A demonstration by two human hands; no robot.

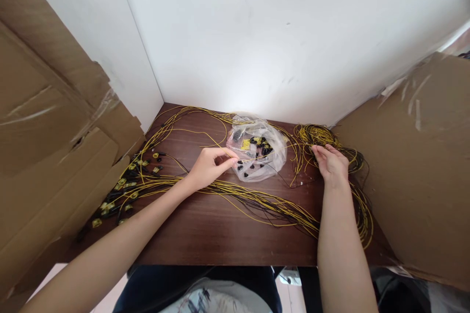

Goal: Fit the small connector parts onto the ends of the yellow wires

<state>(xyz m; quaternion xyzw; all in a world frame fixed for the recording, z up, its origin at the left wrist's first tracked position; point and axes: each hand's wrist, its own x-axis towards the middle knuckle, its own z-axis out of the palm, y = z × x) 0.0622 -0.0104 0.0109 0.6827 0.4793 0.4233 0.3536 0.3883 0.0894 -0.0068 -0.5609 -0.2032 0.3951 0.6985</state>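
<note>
My left hand point(213, 167) is over the near left side of a clear plastic bag point(277, 164), thumb and forefinger pinched on a thin yellow wire point(253, 160). That wire runs across the bag toward my right hand point(333, 164), whose thumb and fingers are closed around a wire beside a coiled bundle of yellow and black wires point(317, 134). Small black parts point(266, 146) and a yellow piece point(246, 144) show in the bag. Below my left hand, a long bundle of yellow and black wires point(257, 200) stretches across the brown table point(227, 239).
Black and yellow connectors point(110, 205) on wire ends lie heaped at the left. Cardboard walls stand on the left point(47, 146) and right point(414, 166). A white panel point(249, 44) rises behind the table. More wires point(187, 109) curve along the back edge.
</note>
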